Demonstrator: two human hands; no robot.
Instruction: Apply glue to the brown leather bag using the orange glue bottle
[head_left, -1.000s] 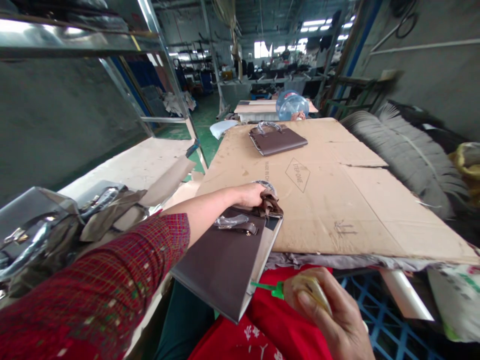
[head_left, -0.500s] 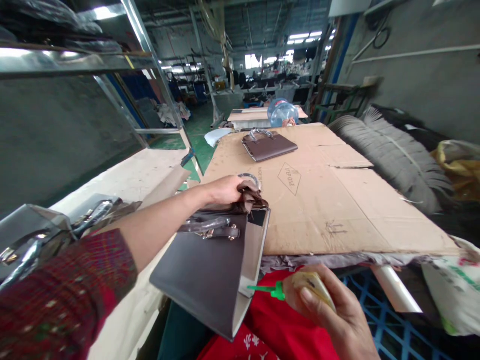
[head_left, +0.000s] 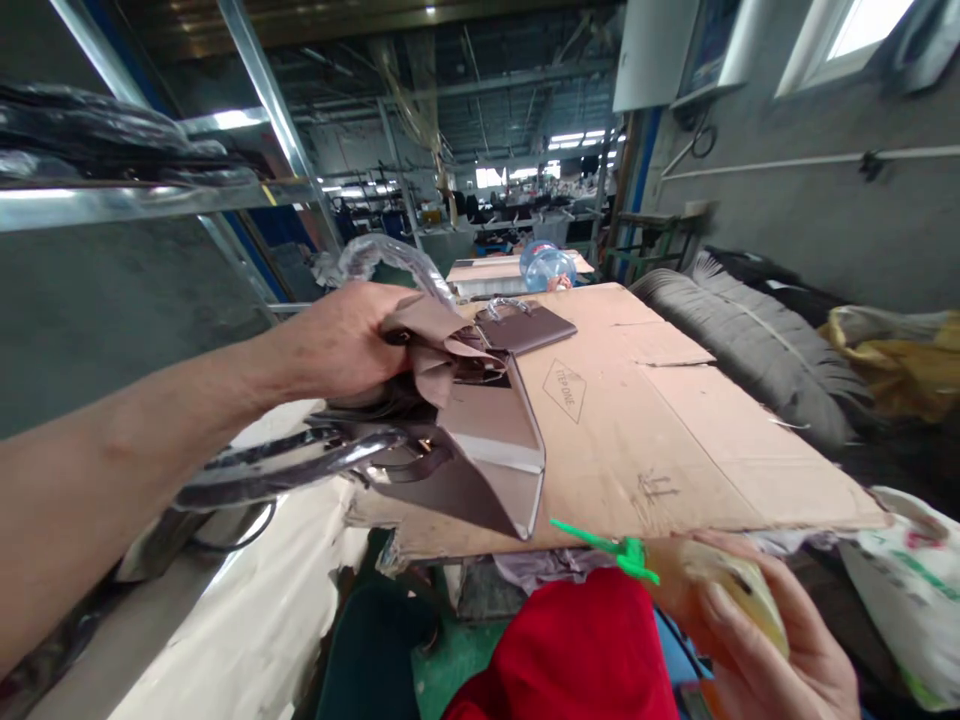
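Nearest, at the bottom right, the right hand [head_left: 757, 640] is curled around a yellowish bottle [head_left: 739, 585] whose green nozzle [head_left: 611, 545] points left, toward the low corner of a brown bag [head_left: 465, 440]. Under the bottle lies red cloth [head_left: 577, 650] (the person's lap, by the look of it). The left hand [head_left: 341, 340] is closed on the bag's crumpled top edge and holds the bag clear of the table, tilted, its pale inner side facing right; a plastic-wrapped handle [head_left: 300, 465] hangs from it to the left. Behind the bag a cardboard sheet [head_left: 675, 430] covers the table. At the sheet's far end a second brown bag [head_left: 525, 325] lies flat, and beyond that sits a blue water jug [head_left: 547, 268].
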